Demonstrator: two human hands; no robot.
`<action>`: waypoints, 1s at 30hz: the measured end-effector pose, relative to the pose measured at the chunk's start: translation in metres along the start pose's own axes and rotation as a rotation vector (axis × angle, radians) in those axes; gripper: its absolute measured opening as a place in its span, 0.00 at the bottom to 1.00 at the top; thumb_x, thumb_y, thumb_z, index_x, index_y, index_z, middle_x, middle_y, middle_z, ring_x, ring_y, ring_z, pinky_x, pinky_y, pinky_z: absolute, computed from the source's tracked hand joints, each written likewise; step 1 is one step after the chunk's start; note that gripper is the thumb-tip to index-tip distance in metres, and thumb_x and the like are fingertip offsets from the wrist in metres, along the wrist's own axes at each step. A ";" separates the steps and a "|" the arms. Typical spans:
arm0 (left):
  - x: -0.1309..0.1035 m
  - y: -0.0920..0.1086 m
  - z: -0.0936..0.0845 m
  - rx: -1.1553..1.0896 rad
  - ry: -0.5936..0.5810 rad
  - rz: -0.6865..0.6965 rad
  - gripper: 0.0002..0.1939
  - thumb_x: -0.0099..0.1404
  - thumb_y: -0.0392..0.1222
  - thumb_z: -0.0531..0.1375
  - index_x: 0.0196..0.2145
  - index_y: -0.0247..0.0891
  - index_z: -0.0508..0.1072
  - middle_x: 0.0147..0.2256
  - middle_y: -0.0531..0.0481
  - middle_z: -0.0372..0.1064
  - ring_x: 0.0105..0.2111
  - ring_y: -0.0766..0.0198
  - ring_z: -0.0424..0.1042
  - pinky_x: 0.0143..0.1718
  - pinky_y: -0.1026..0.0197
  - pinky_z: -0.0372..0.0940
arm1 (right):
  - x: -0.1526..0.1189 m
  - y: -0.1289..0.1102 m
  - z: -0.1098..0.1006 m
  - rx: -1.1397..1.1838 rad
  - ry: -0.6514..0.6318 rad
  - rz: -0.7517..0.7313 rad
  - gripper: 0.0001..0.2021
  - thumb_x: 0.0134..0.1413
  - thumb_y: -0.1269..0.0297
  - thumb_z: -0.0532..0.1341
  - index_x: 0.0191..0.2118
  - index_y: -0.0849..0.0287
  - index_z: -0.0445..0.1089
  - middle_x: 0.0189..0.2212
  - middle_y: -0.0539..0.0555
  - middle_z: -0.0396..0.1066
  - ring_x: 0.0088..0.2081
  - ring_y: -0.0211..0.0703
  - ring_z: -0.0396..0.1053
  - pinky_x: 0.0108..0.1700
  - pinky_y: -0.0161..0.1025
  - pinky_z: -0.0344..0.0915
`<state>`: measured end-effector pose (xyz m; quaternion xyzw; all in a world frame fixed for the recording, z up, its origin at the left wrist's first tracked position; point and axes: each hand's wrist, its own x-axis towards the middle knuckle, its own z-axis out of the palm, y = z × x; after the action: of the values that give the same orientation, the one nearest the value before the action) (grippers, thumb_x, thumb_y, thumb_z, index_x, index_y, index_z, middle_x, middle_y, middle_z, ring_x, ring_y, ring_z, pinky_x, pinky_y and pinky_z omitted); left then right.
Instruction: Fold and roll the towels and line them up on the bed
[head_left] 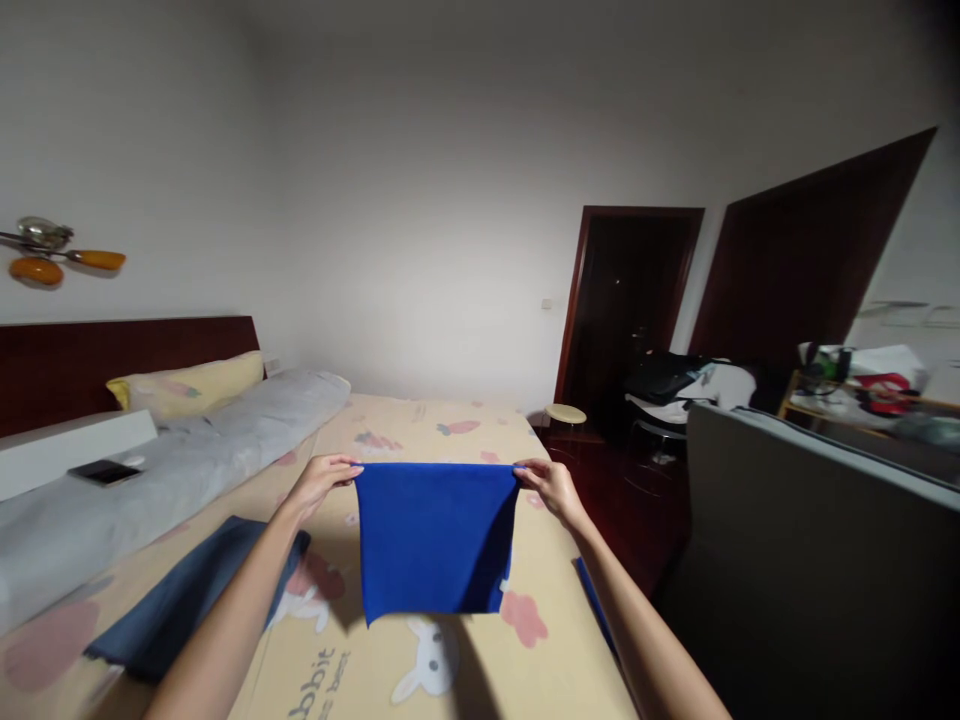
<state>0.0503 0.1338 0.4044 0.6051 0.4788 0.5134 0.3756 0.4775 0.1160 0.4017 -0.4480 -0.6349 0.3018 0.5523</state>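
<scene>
A bright blue cloth (439, 540) hangs stretched between my two hands above the bed. My left hand (328, 480) pinches its upper left corner, and my right hand (549, 484) pinches the upper right one. A small white tag shows near the cloth's lower right edge. On the bed to the left lies a dark blue-grey cloth (202, 590), partly behind my left forearm. Another blue piece (596, 605) shows at the bed's right edge, partly covered by my right forearm.
The bed (337, 650) has a yellow patterned sheet. Grey bedding (247, 430), a phone (105, 472) and a yellow pillow (195, 385) are at the left. A round stool (565, 413) stands beyond the bed, and a grey panel (810, 560) rises at the right.
</scene>
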 end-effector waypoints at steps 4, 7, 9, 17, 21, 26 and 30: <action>0.003 0.002 0.001 0.074 0.011 -0.009 0.22 0.41 0.53 0.71 0.30 0.36 0.78 0.26 0.47 0.77 0.30 0.60 0.74 0.33 0.60 0.66 | 0.005 0.001 -0.002 -0.059 -0.023 -0.007 0.30 0.35 0.35 0.66 0.31 0.61 0.76 0.27 0.57 0.78 0.32 0.50 0.76 0.37 0.46 0.75; 0.004 0.004 0.003 0.127 0.009 -0.011 0.20 0.41 0.53 0.70 0.29 0.36 0.78 0.26 0.47 0.77 0.30 0.59 0.74 0.32 0.60 0.65 | 0.009 0.004 -0.003 -0.107 -0.036 -0.013 0.29 0.37 0.35 0.65 0.31 0.61 0.76 0.27 0.57 0.78 0.31 0.50 0.76 0.37 0.46 0.75; 0.004 0.004 0.003 0.152 0.008 -0.004 0.20 0.43 0.55 0.69 0.29 0.36 0.78 0.28 0.46 0.78 0.31 0.59 0.75 0.32 0.61 0.65 | 0.011 0.006 -0.003 -0.138 -0.041 -0.019 0.29 0.38 0.35 0.65 0.31 0.60 0.76 0.28 0.57 0.78 0.31 0.50 0.76 0.37 0.46 0.75; 0.013 -0.014 0.000 0.253 0.012 0.062 0.18 0.44 0.54 0.67 0.28 0.37 0.77 0.27 0.48 0.78 0.31 0.58 0.75 0.34 0.59 0.65 | 0.015 0.020 -0.006 -0.263 -0.046 -0.035 0.25 0.43 0.41 0.64 0.34 0.60 0.76 0.30 0.57 0.78 0.33 0.50 0.76 0.37 0.43 0.73; 0.025 -0.024 0.001 0.332 0.034 0.134 0.13 0.44 0.52 0.67 0.23 0.39 0.76 0.23 0.51 0.74 0.29 0.59 0.72 0.35 0.59 0.64 | 0.023 0.030 0.000 -0.342 -0.008 -0.025 0.16 0.45 0.49 0.64 0.31 0.59 0.75 0.24 0.55 0.76 0.29 0.47 0.75 0.34 0.40 0.70; 0.041 -0.040 0.008 0.355 0.010 0.234 0.13 0.47 0.53 0.64 0.22 0.40 0.74 0.26 0.52 0.72 0.32 0.61 0.71 0.38 0.60 0.64 | 0.039 0.051 0.011 -0.370 0.071 0.015 0.08 0.45 0.57 0.66 0.27 0.57 0.74 0.25 0.53 0.75 0.31 0.43 0.74 0.33 0.36 0.68; 0.058 -0.055 0.020 0.345 -0.019 0.247 0.14 0.50 0.55 0.61 0.22 0.41 0.69 0.19 0.55 0.69 0.26 0.62 0.70 0.30 0.60 0.65 | 0.055 0.069 0.027 -0.311 0.078 0.104 0.12 0.50 0.56 0.65 0.27 0.60 0.70 0.19 0.47 0.70 0.21 0.35 0.68 0.26 0.34 0.67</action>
<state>0.0597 0.2049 0.3642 0.7195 0.4782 0.4601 0.2049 0.4682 0.1977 0.3590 -0.5716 -0.6280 0.2105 0.4844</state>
